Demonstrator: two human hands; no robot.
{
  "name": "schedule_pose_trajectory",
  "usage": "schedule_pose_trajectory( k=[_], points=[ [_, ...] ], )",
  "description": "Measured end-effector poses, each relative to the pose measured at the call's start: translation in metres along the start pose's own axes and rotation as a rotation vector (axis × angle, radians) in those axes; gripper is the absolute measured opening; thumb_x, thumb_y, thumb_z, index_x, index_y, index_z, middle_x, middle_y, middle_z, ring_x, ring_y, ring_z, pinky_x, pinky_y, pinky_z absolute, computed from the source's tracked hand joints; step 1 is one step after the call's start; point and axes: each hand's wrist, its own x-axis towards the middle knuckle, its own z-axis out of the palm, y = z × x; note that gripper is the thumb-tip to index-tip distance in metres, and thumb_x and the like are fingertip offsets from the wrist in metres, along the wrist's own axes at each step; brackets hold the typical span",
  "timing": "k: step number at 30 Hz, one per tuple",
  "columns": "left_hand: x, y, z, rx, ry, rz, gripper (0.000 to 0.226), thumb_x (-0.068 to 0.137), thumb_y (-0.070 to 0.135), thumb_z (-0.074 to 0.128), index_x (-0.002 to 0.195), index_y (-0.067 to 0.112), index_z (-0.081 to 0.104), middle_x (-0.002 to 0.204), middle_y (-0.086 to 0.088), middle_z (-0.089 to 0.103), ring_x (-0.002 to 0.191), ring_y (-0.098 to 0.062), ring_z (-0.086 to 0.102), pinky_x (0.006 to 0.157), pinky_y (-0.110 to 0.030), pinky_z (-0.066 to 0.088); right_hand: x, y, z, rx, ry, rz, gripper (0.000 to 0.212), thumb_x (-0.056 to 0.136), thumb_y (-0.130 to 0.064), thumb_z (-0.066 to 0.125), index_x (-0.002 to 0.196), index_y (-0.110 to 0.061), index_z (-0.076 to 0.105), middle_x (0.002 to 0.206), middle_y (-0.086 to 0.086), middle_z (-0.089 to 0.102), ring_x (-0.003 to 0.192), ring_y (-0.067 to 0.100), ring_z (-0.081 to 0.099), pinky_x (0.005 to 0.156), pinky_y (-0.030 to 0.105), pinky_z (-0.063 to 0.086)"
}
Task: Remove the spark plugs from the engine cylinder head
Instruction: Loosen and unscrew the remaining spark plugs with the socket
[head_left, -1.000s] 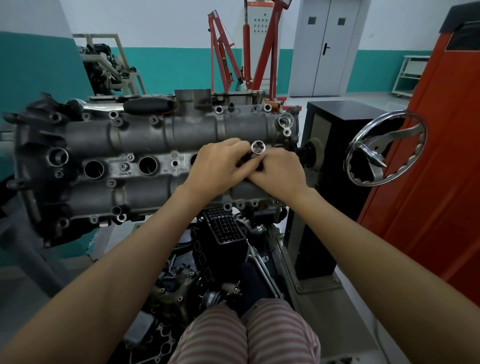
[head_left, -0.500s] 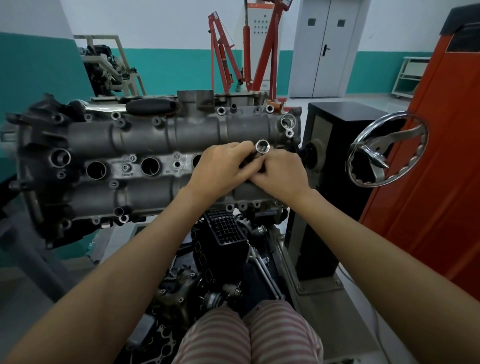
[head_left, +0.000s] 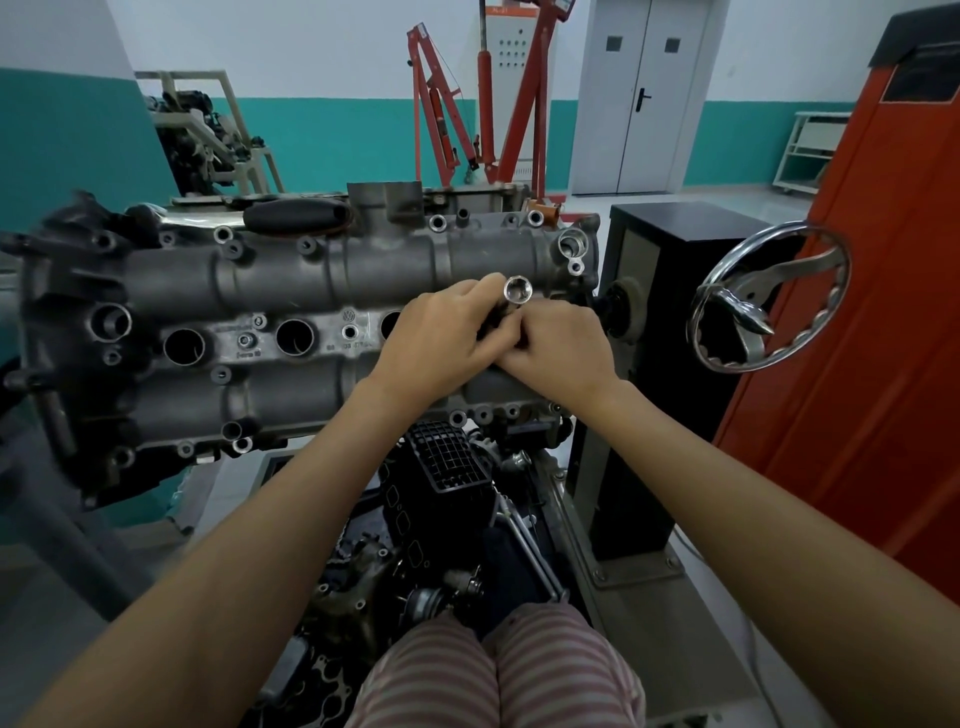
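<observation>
Head (head_left: 291, 291) fills the left and centre of the view, on a stand, cam cover facing the camera. Orange cabinet (head_left: 857, 332) on the right, black box (head_left: 670, 291) between the two, chrome handwheel (head_left: 769, 301) in front of it. Red crane (head_left: 467, 104) against the back wall.

Down the middle of the head: a row of plug wells. Two round wells plainly open and dark, one (head_left: 184, 346) on the left, next (head_left: 294, 336) to its right. A third (head_left: 389, 323) is half hidden by the left hand. No plug tip seen in any of them (too dark inside to say they're empty). A fourth well, if there is one, is under the hands.

Left hand (head_left: 441, 338) and right hand (head_left: 561, 353) are together, touching, at the right end of that row. Left hand's fingers wrap a socket (head_left: 517, 290), shiny open end up toward the camera. Right hand is curled in under it, fingers working at something dark between the hands; can't tell what it grips.

Progress, my read: on the last well at the right end, socket looks lifted out of or just above it. Whether a plug is in the socket: not visible. No pulled plugs anywhere in view, so the count done is unknown. Left: confirm this plug is out, check the three open wells.
</observation>
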Motion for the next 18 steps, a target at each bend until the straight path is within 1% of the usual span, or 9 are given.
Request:
schedule_pose_trajectory(
  k=[1,3,5,8,11,14,16,18],
  points=[
    [-0.0004,-0.0013,0.0001,0.004,0.006,0.002,0.039,0.087,0.040,0.040,0.073,0.006,0.052,0.063,-0.001,0.049,0.053,-0.025,0.050,0.049,-0.028,0.034,-0.0004,-0.0017,-0.0006,0.010,0.034,-0.012,0.031,0.075,-0.038,0.049,0.064,-0.011,0.063,0.059,0.002,0.062,0.052,0.018,0.052,0.049,0.023,0.031],
    [-0.0007,-0.0029,0.0000,0.003,0.010,0.006,0.044,0.088,0.042,0.043,0.069,0.003,0.054,0.062,-0.006,0.054,0.054,-0.025,0.052,0.048,-0.031,0.038,-0.0007,-0.0036,-0.0009,0.016,0.069,-0.019,0.024,0.074,-0.031,0.056,0.068,-0.011,0.066,0.061,0.003,0.065,0.054,0.022,0.058,0.049,0.022,0.034],
    [-0.0003,-0.0024,-0.0005,-0.009,0.009,0.007,0.047,0.088,0.044,0.043,0.068,0.002,0.053,0.061,-0.007,0.054,0.054,-0.025,0.051,0.048,-0.035,0.041,-0.0010,-0.0034,-0.0005,0.013,0.074,-0.021,0.018,0.073,-0.027,0.059,0.069,-0.011,0.067,0.061,0.002,0.065,0.054,0.023,0.059,0.049,0.021,0.031],
    [-0.0004,-0.0001,-0.0020,-0.019,0.004,0.008,0.048,0.086,0.047,0.041,0.070,0.003,0.049,0.061,-0.006,0.051,0.054,-0.023,0.048,0.048,-0.034,0.039,-0.0015,-0.0030,-0.0006,-0.007,0.056,-0.026,0.017,0.074,-0.026,0.059,0.069,-0.011,0.064,0.060,0.001,0.062,0.052,0.021,0.056,0.050,0.021,0.026],
    [-0.0018,0.0022,-0.0025,-0.007,0.008,0.026,0.044,0.085,0.043,0.037,0.077,0.002,0.051,0.065,-0.006,0.052,0.055,-0.026,0.050,0.048,-0.035,0.040,-0.0015,-0.0014,-0.0011,0.011,-0.003,-0.009,0.017,0.079,-0.024,0.058,0.080,-0.008,0.062,0.071,0.003,0.061,0.055,0.021,0.055,0.050,0.023,0.029],
    [-0.0013,0.0038,-0.0024,-0.001,0.028,0.013,0.040,0.083,0.039,0.037,0.079,0.002,0.050,0.064,-0.005,0.051,0.053,-0.028,0.049,0.047,-0.032,0.037,-0.0013,0.0002,-0.0003,0.005,-0.045,0.002,0.019,0.081,-0.024,0.055,0.084,-0.006,0.057,0.081,0.004,0.059,0.058,0.023,0.055,0.050,0.026,0.031],
    [-0.0013,0.0034,-0.0016,0.030,0.021,0.024,0.042,0.085,0.040,0.036,0.080,0.002,0.054,0.065,-0.007,0.055,0.055,-0.030,0.053,0.048,-0.033,0.040,-0.0012,-0.0007,-0.0004,-0.008,-0.046,0.018,0.019,0.082,-0.026,0.055,0.083,-0.008,0.058,0.076,0.004,0.060,0.059,0.022,0.055,0.049,0.025,0.028],
    [-0.0017,0.0021,-0.0013,0.052,0.010,0.033,0.050,0.087,0.043,0.036,0.081,-0.001,0.059,0.067,-0.011,0.061,0.058,-0.031,0.057,0.050,-0.040,0.046,-0.0004,-0.0015,-0.0018,0.001,-0.013,0.028,0.019,0.079,-0.028,0.058,0.078,-0.010,0.063,0.065,0.006,0.062,0.055,0.020,0.053,0.046,0.022,0.021]
  ],
)
